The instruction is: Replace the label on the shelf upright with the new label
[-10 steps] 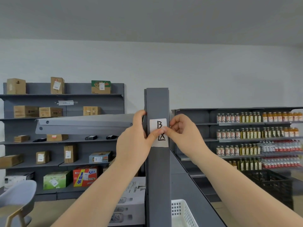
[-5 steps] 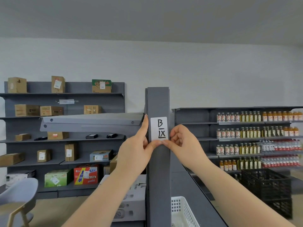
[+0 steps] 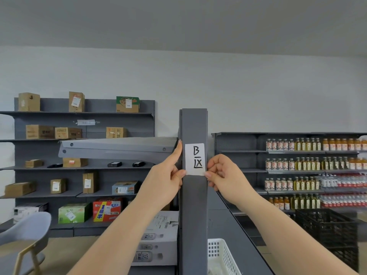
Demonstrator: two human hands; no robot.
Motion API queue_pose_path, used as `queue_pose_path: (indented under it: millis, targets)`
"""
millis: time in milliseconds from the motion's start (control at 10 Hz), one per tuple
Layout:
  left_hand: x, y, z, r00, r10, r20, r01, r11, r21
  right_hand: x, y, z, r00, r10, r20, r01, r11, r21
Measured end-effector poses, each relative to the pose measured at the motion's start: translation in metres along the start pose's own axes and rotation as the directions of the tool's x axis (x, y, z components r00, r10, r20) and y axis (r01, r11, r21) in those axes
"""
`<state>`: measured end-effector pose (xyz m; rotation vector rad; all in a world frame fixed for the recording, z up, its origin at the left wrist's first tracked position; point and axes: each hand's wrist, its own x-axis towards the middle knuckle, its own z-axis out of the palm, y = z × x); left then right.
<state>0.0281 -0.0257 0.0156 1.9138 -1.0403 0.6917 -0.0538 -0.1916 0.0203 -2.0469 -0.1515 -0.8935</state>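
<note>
Seen near the top of the tall dark grey metal shelf upright point(image 3: 193, 205): a white rectangular paper label point(image 3: 195, 158) with black handwritten marks, lying flat and straight on the front face, between the two bare hands.

Left hand point(image 3: 162, 181) mostly open: index finger stretched upward along the left side of the post, just beside the label's edge, thumb tip point(image 3: 182, 172) laid on the lower left corner. Nothing gripped there, only touched.

Right hand point(image 3: 224, 175) loosely curled, thumb tip point(image 3: 208, 174) set at the lower right corner. Could not tell whether that corner was pinched or only pressed, nor whether this was the old sticker or the new one.

Judged as work on the bottom edge. If sticking down: better done by rubbing with both thumbs from the middle outward and downward, so that no bubble or wrinkle stayed, and by checking both side margins against the post edges before pressing hard. If peeling: better started from one corner only, pulled slowly and low against the metal, to avoid tearing and leaving paper behind.
</note>
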Motion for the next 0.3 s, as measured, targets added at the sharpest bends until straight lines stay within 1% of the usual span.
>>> queue_pose_path:
  millis: [100, 200, 300]
  targets:
    - [-0.005, 0.000, 0.002, 0.998, -0.046, -0.052, 0.044, 0.998, -0.038, -0.006, 0.003, -0.006, 1.000, -0.011, -0.014, 0.011, 1.000, -0.011]
    - [-0.021, 0.006, -0.004, 0.983, -0.150, -0.108, 0.123, 0.968, -0.219, -0.019, 0.006, -0.018, 0.993, 0.008, -0.114, -0.013, 0.999, -0.038]
    - [-0.033, 0.010, -0.010, 0.963, -0.247, -0.112, 0.184, 0.899, -0.398, -0.041, 0.001, -0.042, 0.972, -0.009, -0.233, 0.027, 0.997, 0.074]
